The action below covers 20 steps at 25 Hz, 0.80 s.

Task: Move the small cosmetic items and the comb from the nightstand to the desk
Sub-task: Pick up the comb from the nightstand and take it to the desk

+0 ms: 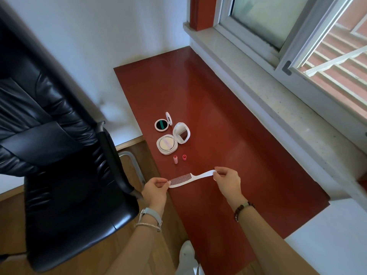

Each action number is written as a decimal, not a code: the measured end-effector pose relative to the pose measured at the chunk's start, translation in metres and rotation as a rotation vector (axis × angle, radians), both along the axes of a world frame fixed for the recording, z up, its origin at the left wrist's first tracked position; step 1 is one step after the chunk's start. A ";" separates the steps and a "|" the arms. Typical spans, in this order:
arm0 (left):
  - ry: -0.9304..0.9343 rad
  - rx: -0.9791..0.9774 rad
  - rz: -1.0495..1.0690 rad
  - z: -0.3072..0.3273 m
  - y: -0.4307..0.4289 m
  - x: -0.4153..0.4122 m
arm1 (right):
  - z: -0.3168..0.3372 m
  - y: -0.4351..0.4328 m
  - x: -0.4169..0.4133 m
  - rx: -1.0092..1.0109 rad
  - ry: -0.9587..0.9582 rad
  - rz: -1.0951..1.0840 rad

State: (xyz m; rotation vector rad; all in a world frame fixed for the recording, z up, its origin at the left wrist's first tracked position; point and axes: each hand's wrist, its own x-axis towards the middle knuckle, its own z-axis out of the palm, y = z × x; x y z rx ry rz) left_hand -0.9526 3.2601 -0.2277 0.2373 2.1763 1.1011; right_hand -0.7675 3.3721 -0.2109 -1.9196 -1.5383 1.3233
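Comb (184, 180), white and plastic, is held level just above the near part of the dark red surface (228, 126). The left hand (155, 190) pinches the toothed end between thumb and fingers (161, 183). The right hand (226, 180) pinches the tip of the handle the same way.

Beyond the comb, two short pink tubes (175, 159) stand upright on the surface, near each other. Past them lie a large white compact (167, 144) and a smaller round compact (161, 125), both with lids raised. Any print on them is too small to read.

A black leather chair (59, 155) stands close against the surface's left edge, and a pale stone windowsill (278, 100) runs along its right. The left wrist wears a watch (151, 214), the right a bead bracelet (243, 208).
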 end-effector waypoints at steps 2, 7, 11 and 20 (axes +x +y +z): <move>0.029 -0.009 -0.001 0.002 0.001 0.004 | 0.000 0.001 0.001 -0.008 -0.003 0.008; 0.015 0.012 0.030 0.002 0.000 0.004 | 0.005 0.003 0.003 -0.018 0.013 0.047; -0.043 0.121 0.125 0.012 -0.003 0.001 | 0.012 0.004 0.008 -0.009 0.052 0.064; -0.165 0.430 0.102 0.114 -0.027 -0.038 | 0.105 -0.008 0.002 0.154 0.407 -0.091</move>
